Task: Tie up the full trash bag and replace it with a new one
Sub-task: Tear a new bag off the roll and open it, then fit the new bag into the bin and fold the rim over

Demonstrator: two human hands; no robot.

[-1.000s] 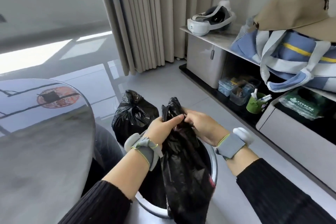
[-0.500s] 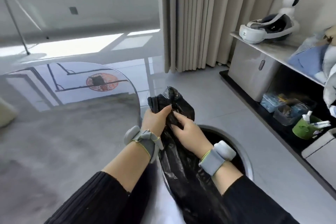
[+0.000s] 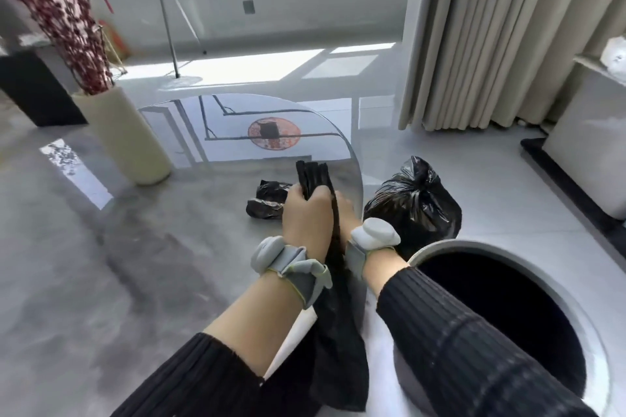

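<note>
A new black bag (image 3: pixel 338 342), still folded into a long strip, hangs down from both my hands over the table's edge. My left hand (image 3: pixel 306 213) is closed around its upper end, which sticks up above the fist. My right hand (image 3: pixel 343 210) grips the same strip just behind, mostly hidden by the left. A full black trash bag (image 3: pixel 415 203), tied at the top, sits on the floor to the right. The grey round bin (image 3: pixel 576 315) stands at lower right, dark inside. A black roll of bags (image 3: pixel 267 198) lies on the table by my left hand.
A glossy grey table (image 3: pixel 101 264) fills the left and middle. On it stands a cream vase (image 3: pixel 128 142) with red branches. Beige curtains (image 3: pixel 491 37) hang at the back right, and a white cabinet (image 3: pixel 589 152) stands at the far right on the pale floor.
My view has swung left and my hands have carried the new bag from over the bin to above the table's edge. The bag now hangs as a narrow folded strip.
</note>
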